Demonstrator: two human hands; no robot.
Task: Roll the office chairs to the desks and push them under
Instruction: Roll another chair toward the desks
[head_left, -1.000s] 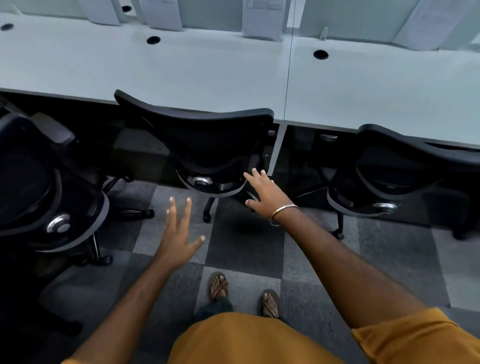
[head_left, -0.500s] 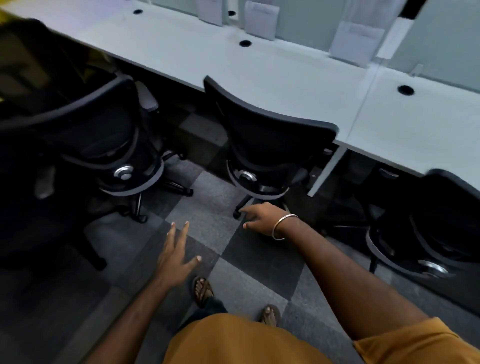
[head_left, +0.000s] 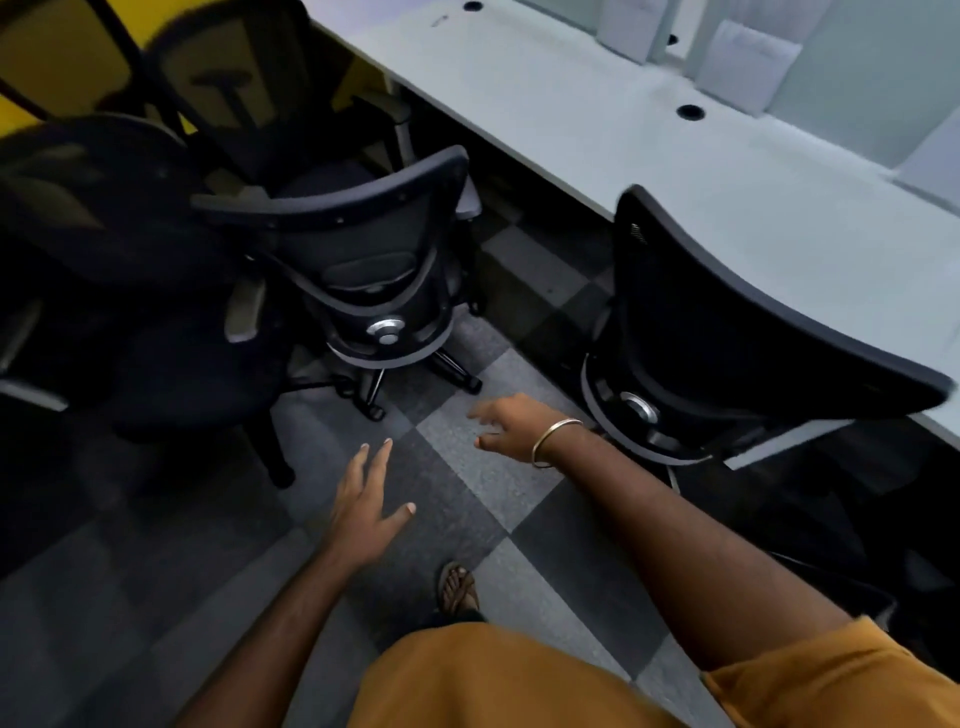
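The next mesh-backed office chair (head_left: 374, 270) stood ahead and to the left of both my hands, its back turned toward me, beside the desk (head_left: 597, 130) but not pushed under it, unlike the chair (head_left: 727, 332) on my right. My left hand (head_left: 363, 506) was nearer, fingers spread straight and holding nothing. My right hand (head_left: 511, 423) hung loosely curled, also empty.

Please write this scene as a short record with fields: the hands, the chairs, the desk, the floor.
left hand: open, fingers spread, holds nothing
right hand: open, touches nothing, bangle on wrist
right chair: backrest against the desk edge
middle chair: away from the desk, not pushed under
left chairs: dark, crowded together
floor: grey checked carpet
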